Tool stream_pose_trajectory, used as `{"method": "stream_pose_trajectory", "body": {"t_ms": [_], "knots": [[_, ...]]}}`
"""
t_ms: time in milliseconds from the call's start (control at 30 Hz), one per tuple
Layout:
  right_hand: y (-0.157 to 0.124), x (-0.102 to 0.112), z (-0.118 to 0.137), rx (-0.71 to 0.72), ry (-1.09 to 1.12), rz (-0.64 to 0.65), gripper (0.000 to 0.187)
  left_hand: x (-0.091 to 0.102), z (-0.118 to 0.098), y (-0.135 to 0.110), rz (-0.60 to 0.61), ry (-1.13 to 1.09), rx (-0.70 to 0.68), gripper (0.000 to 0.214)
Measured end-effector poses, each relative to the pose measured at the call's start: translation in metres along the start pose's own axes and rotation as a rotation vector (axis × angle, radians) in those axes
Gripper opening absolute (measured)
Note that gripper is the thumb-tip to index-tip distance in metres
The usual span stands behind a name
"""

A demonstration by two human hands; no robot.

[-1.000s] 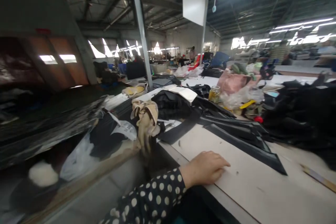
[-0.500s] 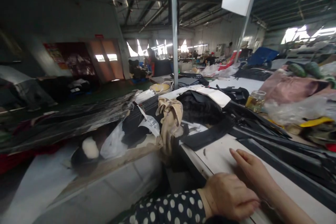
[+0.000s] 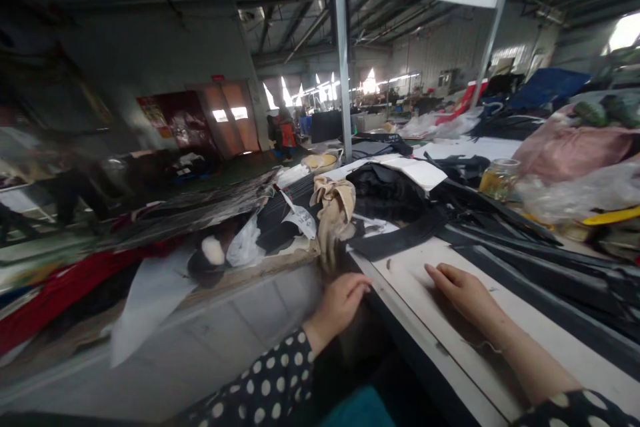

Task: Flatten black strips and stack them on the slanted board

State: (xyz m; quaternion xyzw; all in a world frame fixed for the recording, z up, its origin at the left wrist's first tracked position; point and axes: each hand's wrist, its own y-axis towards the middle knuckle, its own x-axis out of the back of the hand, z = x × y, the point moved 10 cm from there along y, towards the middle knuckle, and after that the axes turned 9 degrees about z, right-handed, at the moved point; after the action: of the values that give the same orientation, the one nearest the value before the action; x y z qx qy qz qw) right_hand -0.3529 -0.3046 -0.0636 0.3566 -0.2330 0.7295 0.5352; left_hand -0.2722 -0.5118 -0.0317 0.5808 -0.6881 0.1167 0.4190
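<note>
My left hand [image 3: 341,303], below a polka-dot sleeve, hovers at the left edge of a white work surface [image 3: 420,333]. Its fingers bend loosely, a little apart, with nothing visible in them. My right hand [image 3: 460,293] is low over that white surface, thumb side up and foremost digits stretched to the left. I see nothing in it; its lower fingers are partly hidden. A thin pale thread [image 3: 485,345] hangs by the right wrist. Nearest my left hand, a crumpled beige cloth [image 3: 335,207] drapes over the table corner. A black fabric strip [image 3: 397,238] lies ahead of both hands.
Long black fabric pieces [image 3: 530,280] lie along the right. Behind them stand a glass jar [image 3: 500,179] and a pink bundle [image 3: 575,147] in clear plastic. A metal post [image 3: 343,60] rises ahead. White paper [image 3: 150,300] hangs at left, near a dark bowl-like thing [image 3: 204,270].
My left hand has moved left, away from my right wrist, where it was closed across it. The right hand stays over the white surface. The view has turned slightly left.
</note>
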Motion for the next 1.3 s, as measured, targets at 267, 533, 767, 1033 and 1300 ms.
{"method": "stream_pose_trajectory", "body": {"t_ms": [267, 533, 767, 1033, 1300], "knots": [[0.0, 0.002, 0.004, 0.02, -0.025, 0.012, 0.044, 0.153, 0.105, 0.003, -0.118, 0.528, 0.314, 0.034], [0.002, -0.001, 0.001, -0.004, -0.037, 0.026, 0.045, 0.186, 0.173, 0.019, -0.089, 0.79, 0.493, 0.028], [0.002, -0.002, -0.001, -0.012, -0.057, 0.029, 0.046, 0.159, 0.172, 0.004, -0.089, 0.89, 0.498, 0.044], [-0.002, -0.001, 0.007, 0.009, -0.092, 0.019, 0.045, 0.159, 0.153, -0.001, -0.123, 0.9, 0.461, 0.039], [-0.004, 0.0, 0.012, 0.013, -0.114, 0.027, 0.046, 0.174, 0.164, 0.008, -0.105, 0.77, 0.504, 0.028]]}}
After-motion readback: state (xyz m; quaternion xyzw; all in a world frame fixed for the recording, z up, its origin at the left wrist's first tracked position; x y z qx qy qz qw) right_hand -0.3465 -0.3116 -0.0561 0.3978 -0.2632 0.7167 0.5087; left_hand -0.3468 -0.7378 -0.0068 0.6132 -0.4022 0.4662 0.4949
